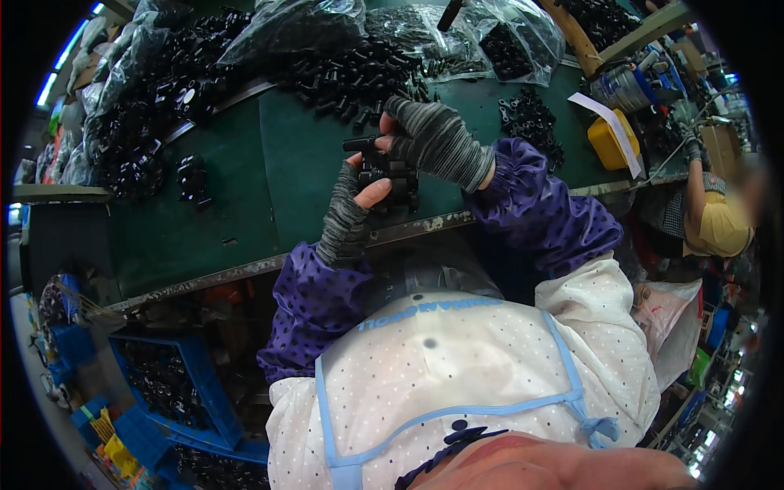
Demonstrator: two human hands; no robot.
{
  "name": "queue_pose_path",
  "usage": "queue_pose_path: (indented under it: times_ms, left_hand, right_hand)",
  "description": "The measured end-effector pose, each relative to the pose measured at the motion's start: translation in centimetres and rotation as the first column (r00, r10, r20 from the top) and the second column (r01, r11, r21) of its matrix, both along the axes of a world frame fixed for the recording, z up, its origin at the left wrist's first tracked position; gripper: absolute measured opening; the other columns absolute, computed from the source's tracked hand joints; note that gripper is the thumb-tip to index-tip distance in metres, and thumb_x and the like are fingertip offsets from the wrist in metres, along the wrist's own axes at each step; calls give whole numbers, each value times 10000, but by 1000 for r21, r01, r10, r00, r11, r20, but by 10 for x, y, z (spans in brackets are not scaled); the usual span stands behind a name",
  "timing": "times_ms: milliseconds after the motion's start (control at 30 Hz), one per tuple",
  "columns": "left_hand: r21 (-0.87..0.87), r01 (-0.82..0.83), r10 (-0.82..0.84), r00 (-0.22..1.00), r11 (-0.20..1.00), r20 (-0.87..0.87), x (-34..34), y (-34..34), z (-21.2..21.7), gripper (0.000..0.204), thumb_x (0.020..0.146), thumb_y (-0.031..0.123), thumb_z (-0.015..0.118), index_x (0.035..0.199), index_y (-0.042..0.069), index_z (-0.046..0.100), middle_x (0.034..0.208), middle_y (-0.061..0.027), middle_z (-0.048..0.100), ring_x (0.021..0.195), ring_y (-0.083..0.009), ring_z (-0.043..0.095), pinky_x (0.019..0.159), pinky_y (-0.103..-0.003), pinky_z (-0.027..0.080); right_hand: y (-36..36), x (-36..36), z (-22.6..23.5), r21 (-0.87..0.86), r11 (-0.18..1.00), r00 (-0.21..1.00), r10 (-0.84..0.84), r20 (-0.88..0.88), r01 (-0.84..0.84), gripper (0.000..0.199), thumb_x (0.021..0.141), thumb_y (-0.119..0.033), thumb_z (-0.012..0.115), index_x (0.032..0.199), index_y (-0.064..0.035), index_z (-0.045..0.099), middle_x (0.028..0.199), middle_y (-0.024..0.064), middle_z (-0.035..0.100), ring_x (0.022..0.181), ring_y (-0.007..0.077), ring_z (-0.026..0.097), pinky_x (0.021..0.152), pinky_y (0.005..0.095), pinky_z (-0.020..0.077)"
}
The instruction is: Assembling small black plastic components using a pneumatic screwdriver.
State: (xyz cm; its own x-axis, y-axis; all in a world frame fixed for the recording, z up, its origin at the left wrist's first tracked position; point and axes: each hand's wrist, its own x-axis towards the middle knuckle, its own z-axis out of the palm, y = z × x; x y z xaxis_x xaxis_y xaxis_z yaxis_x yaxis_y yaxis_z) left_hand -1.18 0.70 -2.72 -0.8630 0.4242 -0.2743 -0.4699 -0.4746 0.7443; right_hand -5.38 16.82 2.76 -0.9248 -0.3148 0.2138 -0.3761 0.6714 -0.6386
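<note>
My left hand, in a grey striped fingerless glove, is closed round a black part with several rounded lobes, just over the table's near edge. Its thumb presses on the part's near side. My right hand, gloved alike, comes in from the right with fingers bent at the top of that part. What its fingertips pinch is mostly hidden. A short black cylinder sticks out to the left between the two hands; whether it is joined to the part I cannot tell.
On the green table lie a heap of small black pieces, black rings and a small black cluster. Plastic bags stand behind. A yellow container is at right, near a co-worker. Blue crates sit lower left.
</note>
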Motion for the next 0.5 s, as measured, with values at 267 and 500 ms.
queue_pose_path:
  times_ms: [267, 500]
  left_hand:
    - [186, 92, -72, 991, 978, -110, -13, -2, 8, 475, 798, 165, 518, 1221, 28, 349, 1083, -133, 511, 956, -227, 546, 790, -350, 493]
    - [-74, -12, -1, 984, 997, -177, -16, -42, 31, 490, 831, 265, 496, 1252, 48, 369, 1126, -82, 501, 979, -194, 522, 736, -313, 482]
  right_hand:
    - [22, 4, -22, -278, 947, 917, 248, 314, -161, 372, 760, -219, 650, 1038, -11, 517, 818, 49, 575, 820, 86, 541, 703, 253, 454]
    - [67, -116, -31, -765, 510, 850, 115, 514, 394, 216, 820, -236, 570, 945, -60, 561, 769, 74, 591, 510, 174, 551, 419, 307, 473]
